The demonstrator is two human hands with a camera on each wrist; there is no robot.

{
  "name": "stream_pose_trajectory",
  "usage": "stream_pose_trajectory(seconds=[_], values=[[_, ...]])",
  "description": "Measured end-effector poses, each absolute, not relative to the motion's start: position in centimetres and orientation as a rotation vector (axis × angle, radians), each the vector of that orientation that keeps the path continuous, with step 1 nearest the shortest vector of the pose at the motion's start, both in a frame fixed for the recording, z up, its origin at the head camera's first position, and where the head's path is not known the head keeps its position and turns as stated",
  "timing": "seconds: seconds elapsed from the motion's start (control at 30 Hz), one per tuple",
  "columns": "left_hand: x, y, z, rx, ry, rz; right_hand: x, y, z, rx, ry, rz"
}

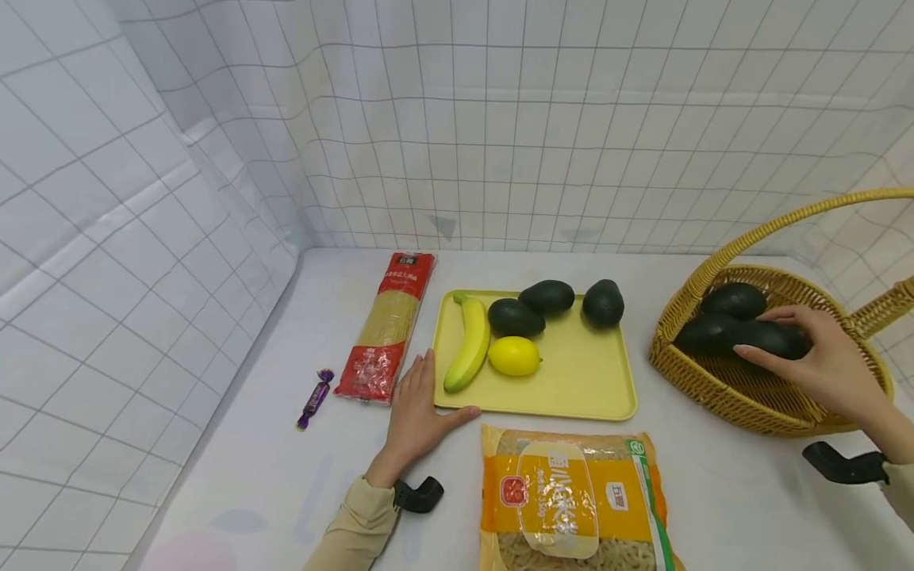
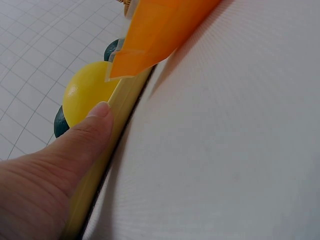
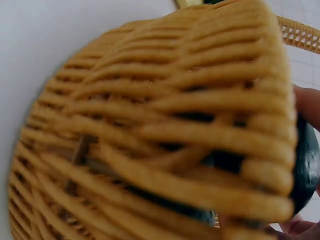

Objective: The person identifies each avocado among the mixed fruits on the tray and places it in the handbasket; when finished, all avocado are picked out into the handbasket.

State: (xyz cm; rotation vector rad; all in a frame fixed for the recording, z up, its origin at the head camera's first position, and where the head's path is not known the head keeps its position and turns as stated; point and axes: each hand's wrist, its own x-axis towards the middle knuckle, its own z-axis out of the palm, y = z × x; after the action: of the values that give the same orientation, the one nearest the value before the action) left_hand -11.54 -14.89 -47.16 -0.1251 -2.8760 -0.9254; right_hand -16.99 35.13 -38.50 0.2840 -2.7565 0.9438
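Observation:
At the lower left corner of the yellow tray, my left hand rests with fingers extended; its thumb touches the rim in the left wrist view. Inside the wicker basket on the right, my right hand grips a dark green avocado between thumb and fingers. Two more avocados lie beside it, one behind and one to the left. The tray holds a banana, a lemon and three avocados. In the right wrist view the basket wall hides much.
A red-ended noodle pack lies left of the tray, with a purple-wrapped candy farther left. An orange pasta bag lies in front of the tray. The basket's handle arches above it. Gridded cloth hangs behind.

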Motion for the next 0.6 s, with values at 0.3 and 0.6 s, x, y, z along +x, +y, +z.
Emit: stream_pose_trajectory(seconds=[0.3, 0.6], values=[[-11.6, -15.0, -47.4, -0.143, -2.861, -0.914, -17.5, 35.5, -38.8, 0.426, -2.903, 0.873], [-11.6, -15.0, -47.4, -0.138, -2.866, -0.913, -17.7, 35.7, -39.5, 0.499, -2.917, 0.745]])
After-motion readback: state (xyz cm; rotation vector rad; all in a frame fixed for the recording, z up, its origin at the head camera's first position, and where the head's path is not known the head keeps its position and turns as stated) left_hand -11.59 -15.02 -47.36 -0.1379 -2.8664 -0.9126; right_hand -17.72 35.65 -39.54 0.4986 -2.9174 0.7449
